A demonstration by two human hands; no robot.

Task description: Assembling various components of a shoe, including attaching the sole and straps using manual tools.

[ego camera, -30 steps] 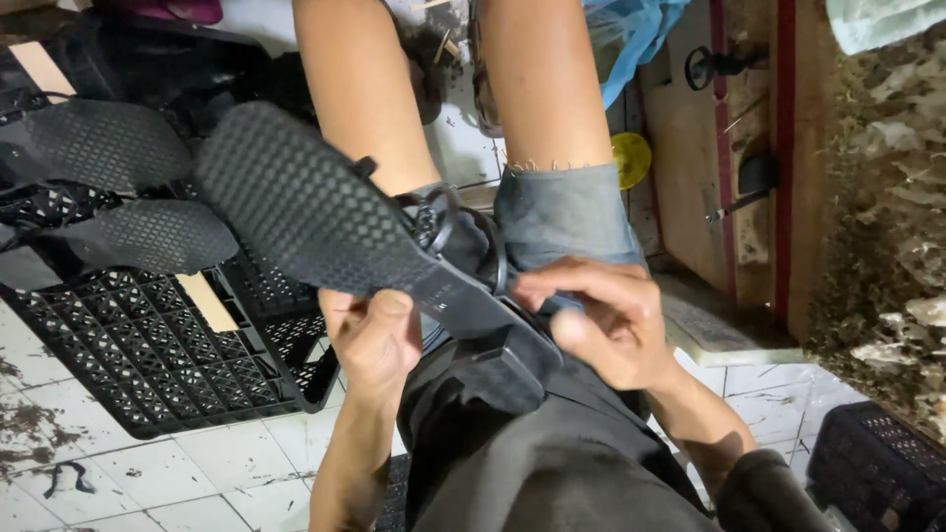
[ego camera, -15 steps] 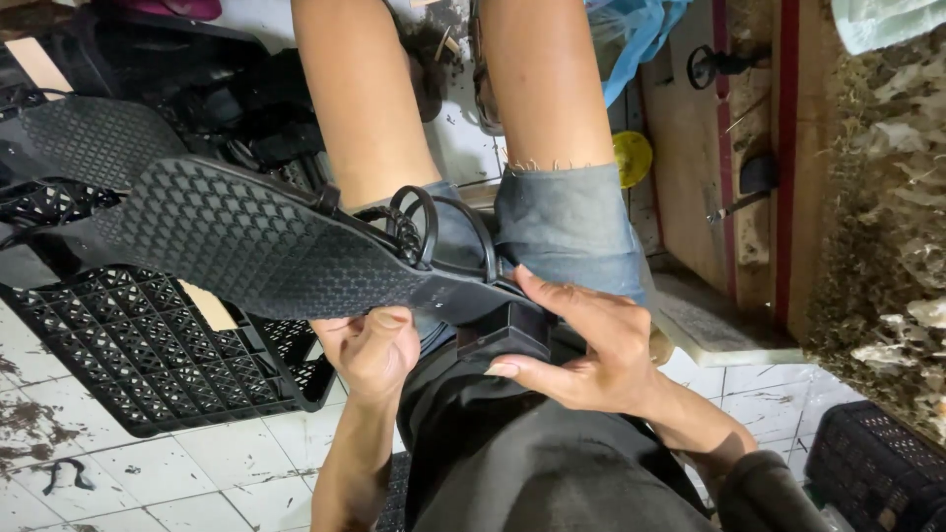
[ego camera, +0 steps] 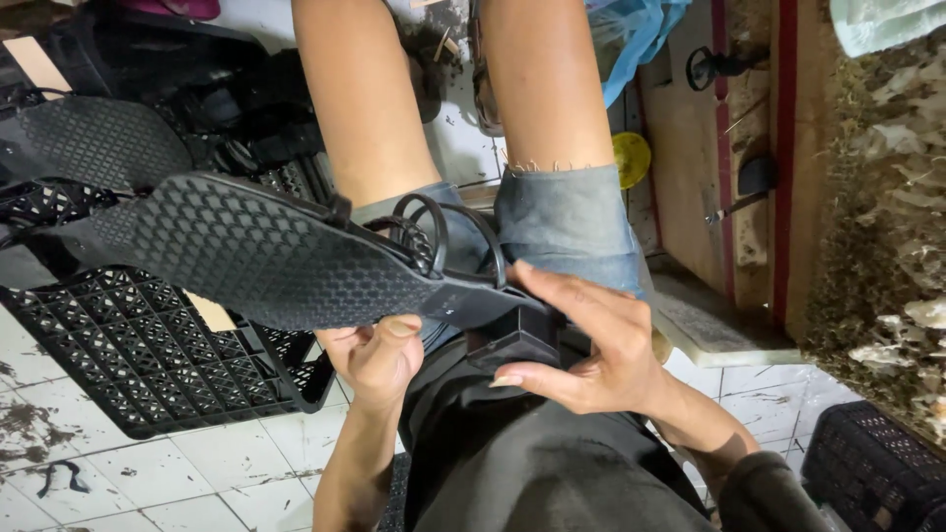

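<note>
**Sandal held sole-up over lap**

Black sandal (ego camera: 266, 256) lay sole-up across the knees, likely exposing the heel. Left hand (ego camera: 379, 357) pinched its edge from below; right hand (ego camera: 591, 345) wrapped the block heel (ego camera: 512, 340). Black crate (ego camera: 128, 365) sat beside.

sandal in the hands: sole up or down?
Sole up. The sandal shows its textured tread to the camera; strap loops hang behind. Left hand and right hand grip the heel end.

Soft, even daylight fills the view, brightest on the white tiled floor (ego camera: 177, 473) at lower left. The textured black rubber shoe sole (ego camera: 266, 256) stays sharp, its pattern crisp and free of glare. The upper left corner sinks into deep shadow. Edges bend slightly from the wide lens.
</note>
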